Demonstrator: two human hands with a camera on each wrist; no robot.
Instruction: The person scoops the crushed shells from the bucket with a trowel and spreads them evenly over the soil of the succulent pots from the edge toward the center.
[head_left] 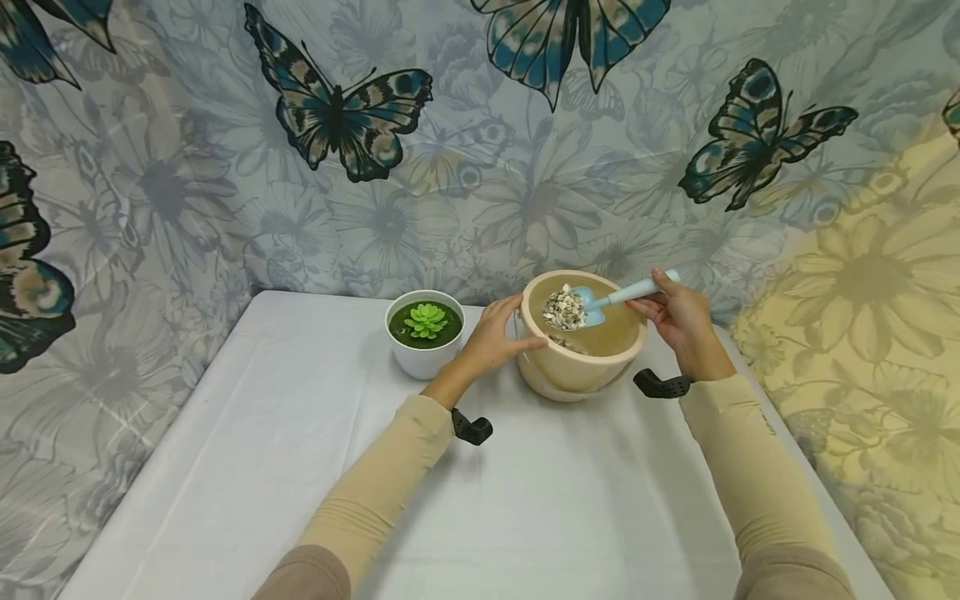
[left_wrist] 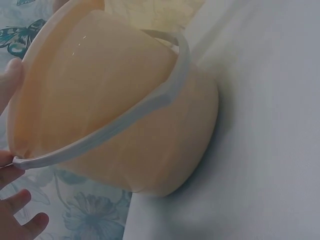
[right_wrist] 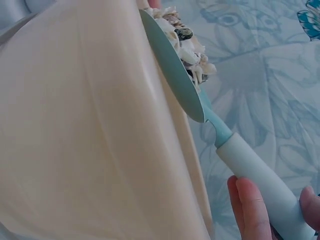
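My left hand (head_left: 491, 337) holds the left side of a cream plastic bucket (head_left: 566, 379), its thumb along the rim and the other fingers around the side. The bucket's grey handle (left_wrist: 135, 117) hangs down across its front. In my right hand (head_left: 684, 325) is the pale handle of a light-blue garden trowel (right_wrist: 172, 70), pinched between thumb and fingers. Small shells (right_wrist: 187, 47), whitish with a few dark ones, are heaped on the trowel's blade, which is over the bucket's opening. More of these bits show low inside the bucket.
Left of the bucket, near the table's back edge, a white pot (head_left: 423, 358) holds a green succulent (head_left: 426, 320). A white cloth covers the table (head_left: 525, 500). Butterfly-print fabric (head_left: 375, 225) hangs behind and along both sides.
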